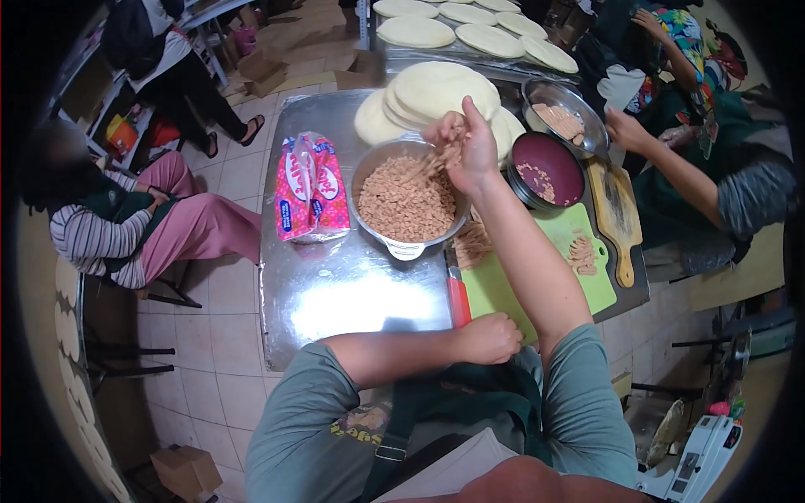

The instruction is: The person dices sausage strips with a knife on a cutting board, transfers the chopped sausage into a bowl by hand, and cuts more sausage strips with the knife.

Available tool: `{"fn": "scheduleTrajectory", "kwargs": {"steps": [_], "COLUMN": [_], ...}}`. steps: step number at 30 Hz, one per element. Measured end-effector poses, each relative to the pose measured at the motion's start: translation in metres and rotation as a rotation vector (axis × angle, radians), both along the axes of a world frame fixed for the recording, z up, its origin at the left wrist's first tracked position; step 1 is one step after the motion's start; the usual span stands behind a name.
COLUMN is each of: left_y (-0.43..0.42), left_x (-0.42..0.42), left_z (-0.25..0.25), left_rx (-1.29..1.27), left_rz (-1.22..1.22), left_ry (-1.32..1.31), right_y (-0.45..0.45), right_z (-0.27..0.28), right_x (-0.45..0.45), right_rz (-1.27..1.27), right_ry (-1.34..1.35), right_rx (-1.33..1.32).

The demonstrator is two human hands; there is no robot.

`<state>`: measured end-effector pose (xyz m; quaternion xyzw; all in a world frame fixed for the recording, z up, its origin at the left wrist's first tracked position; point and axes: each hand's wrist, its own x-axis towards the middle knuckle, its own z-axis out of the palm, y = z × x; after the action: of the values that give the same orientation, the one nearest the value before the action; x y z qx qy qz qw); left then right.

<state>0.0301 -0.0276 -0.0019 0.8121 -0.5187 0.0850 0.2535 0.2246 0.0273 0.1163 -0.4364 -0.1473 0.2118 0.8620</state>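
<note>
My right hand (471,155) is above a metal pot (406,250), thumb up and fingers curled around chopped sausage pieces (457,138). Some pieces blur between the hand and the heap of chopped sausage (402,199) in the pot. My left hand (489,338) is closed in a fist at the near edge of a green cutting board (537,289); its palm is hidden. Beside it lies a knife with a red handle (459,302). Cut sausage strips (582,254) lie on the board's right side, with more sausage (472,246) near its left, partly behind my forearm.
Left of the pot stands a pink printed bag (312,186). Stacked pale dough rounds (436,90) sit behind it. Rightward are a maroon bowl (549,168), a steel bowl (579,101) and a wooden board (616,218). A co-worker's arm (671,159) reaches in; a person (126,210) sits left.
</note>
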Motion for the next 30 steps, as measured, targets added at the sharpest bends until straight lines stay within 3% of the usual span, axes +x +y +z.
{"fn": "scheduleTrajectory", "kwargs": {"steps": [2, 5, 7, 8, 10, 13, 16, 19, 23, 25, 30], "left_y": [0.0, 0.001, 0.001, 0.0, -0.001, -0.001, -0.003, -0.002, -0.003, -0.001, -0.001], "left_x": [0.001, 0.002, 0.002, 0.002, 0.001, 0.002, 0.001, 0.002, 0.0, 0.0, 0.0], "left_z": [0.003, 0.007, 0.006, 0.005, 0.004, 0.003, 0.0, 0.0, 0.0, 0.001, 0.002], "left_rx": [0.035, 0.085, 0.102, 0.075, 0.048, 0.042, 0.051, 0.052, 0.044, 0.033, 0.048], "left_rz": [-0.002, -0.019, -0.025, -0.015, -0.004, -0.005, 0.006, -0.003, 0.01, 0.012, 0.008], "left_ry": [0.016, 0.032, 0.03, 0.021, 0.013, 0.0, 0.004, 0.008, 0.009, 0.014, 0.024], "right_y": [0.009, 0.013, 0.015, 0.015, 0.011, 0.008, 0.011, 0.013, 0.001, -0.009, -0.012], "right_z": [0.0, 0.005, 0.003, 0.001, -0.006, -0.002, 0.004, -0.008, 0.0, 0.001, 0.003], "right_x": [-0.002, -0.013, -0.015, -0.015, -0.014, -0.01, -0.017, -0.011, -0.014, -0.013, -0.026], "right_rz": [0.025, -0.004, -0.024, -0.022, -0.161, -0.068, -0.081, -0.064, 0.163, 0.116, 0.275], "right_ry": [-0.023, -0.083, -0.336, -0.338, -0.719, -0.582, -0.438, -0.626, -0.518, -0.877, -1.054], "right_rx": [-0.01, -0.241, -0.465, -0.463, -0.697, -0.864, -0.856, -0.777, -0.892, -1.12, -1.399]}}
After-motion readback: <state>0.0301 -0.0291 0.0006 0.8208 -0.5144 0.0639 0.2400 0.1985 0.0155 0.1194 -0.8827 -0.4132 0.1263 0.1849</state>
